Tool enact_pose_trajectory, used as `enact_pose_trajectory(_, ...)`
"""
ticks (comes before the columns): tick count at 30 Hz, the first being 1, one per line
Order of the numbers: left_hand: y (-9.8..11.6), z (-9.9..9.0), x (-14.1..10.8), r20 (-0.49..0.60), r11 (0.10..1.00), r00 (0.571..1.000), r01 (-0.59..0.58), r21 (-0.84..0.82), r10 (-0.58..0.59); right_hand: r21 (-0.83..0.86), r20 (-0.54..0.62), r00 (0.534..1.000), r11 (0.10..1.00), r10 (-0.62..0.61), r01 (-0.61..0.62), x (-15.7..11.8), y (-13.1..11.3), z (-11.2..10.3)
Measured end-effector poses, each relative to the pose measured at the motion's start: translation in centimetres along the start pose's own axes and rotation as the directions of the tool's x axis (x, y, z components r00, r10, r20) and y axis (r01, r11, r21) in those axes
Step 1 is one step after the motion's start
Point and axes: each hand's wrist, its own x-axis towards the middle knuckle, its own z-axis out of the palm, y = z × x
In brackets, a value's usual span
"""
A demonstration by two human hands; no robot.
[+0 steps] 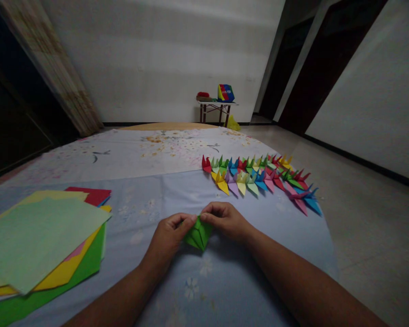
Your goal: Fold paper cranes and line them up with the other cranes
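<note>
Left hand (170, 232): thumb and fingers pinch the upper left edge of the green paper (199, 237). Right hand (229, 221): thumb and forefinger pinch its top right edge; the thumbs stand near each other. The paper lies between both hands over the blue cloth (175, 195), one point towards the wearer; whether it touches the cloth cannot be told. Creases meet down its middle. Step in hand, as judged: a mid-stage fold, the piece being compact but without wings or neck. The next move appears to call for edges kept level with the centre line and a crease pressed firmly by the thumbs. Finished cranes (241, 182) stand in rows beyond the right hand; loose sheets (49, 240) lie piled at left, well apart from the hands.
</note>
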Motion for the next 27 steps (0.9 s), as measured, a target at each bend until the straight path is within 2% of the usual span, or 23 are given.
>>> enact_pose_trajectory(9, -0.54, -0.32, 0.35, 0.059, 0.997, 0.998, 0.042, -0.071, -0.038, 0.027, -0.048, 0.999, 1.0, 0.015, -0.014, -0.06, -0.53, -0.32)
enact_pose_trajectory(14, -0.21, -0.32, 0.34, 0.003, 1.0, 1.0, -0.019, -0.005, 0.019, 0.028, -0.06, 0.998, 0.999, 0.035, -0.033, -0.01, -0.83, -0.24)
enact_pose_trajectory(19, -0.17, -0.4, 0.18, -0.024, 0.996, 0.998, -0.062, 0.062, 0.064, 0.001, -0.024, 0.999, 0.999, 0.046, -0.046, 0.06, -0.47, -0.15)
enact_pose_trajectory(23, -0.17, -0.18, 0.03, 0.014, 0.986, 0.995, -0.098, 0.137, 0.097, -0.085, -0.04, 0.998, 0.995, 0.053, -0.056, 0.07, -0.21, -0.1)
enact_pose_trajectory(27, 0.04, 0.02, -0.09, 0.069, 0.991, 0.995, -0.077, 0.106, 0.07, -0.029, -0.057, 0.996, 0.997, 0.071, -0.073, 0.11, -0.24, -0.31)
